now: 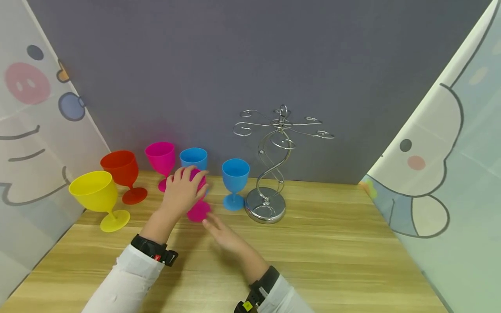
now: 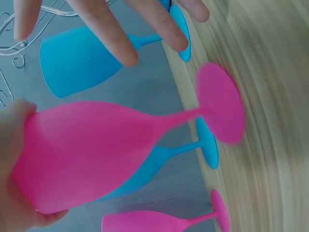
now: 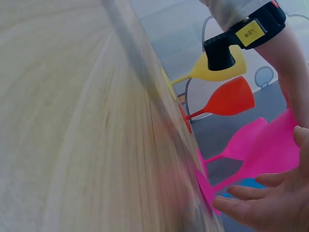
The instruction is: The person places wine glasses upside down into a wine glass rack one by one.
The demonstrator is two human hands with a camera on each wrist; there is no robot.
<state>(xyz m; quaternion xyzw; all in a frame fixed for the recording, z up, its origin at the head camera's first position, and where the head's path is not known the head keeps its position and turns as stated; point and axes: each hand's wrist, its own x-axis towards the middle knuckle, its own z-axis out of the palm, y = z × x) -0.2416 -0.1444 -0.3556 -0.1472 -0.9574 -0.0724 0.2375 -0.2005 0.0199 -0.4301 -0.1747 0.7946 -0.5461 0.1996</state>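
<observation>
Prob. at grip-and-steady step: holding pink goblet (image 2: pixel 91 150) by bowl, approx. upright, w/ curled fingers of L hand (image 1: pixel 182 188), in front of blue goblet (image 1: pixel 194 157); can't tell whether on table (image 1: pixel 352 243) or just above. Holding out R hand (image 1: pixel 224 237) near foot w/ fingers straight & spread, gripping nothing; contact unclear. Next calls for firm hold & clearance from blue goblet behind. Looks like smooth matte plastic: rounded bowl, thin stem, flat disc foot; cf. shiny curled wire & round base of metal stand (image 1: pixel 266 211), streaky wood-look of table
</observation>
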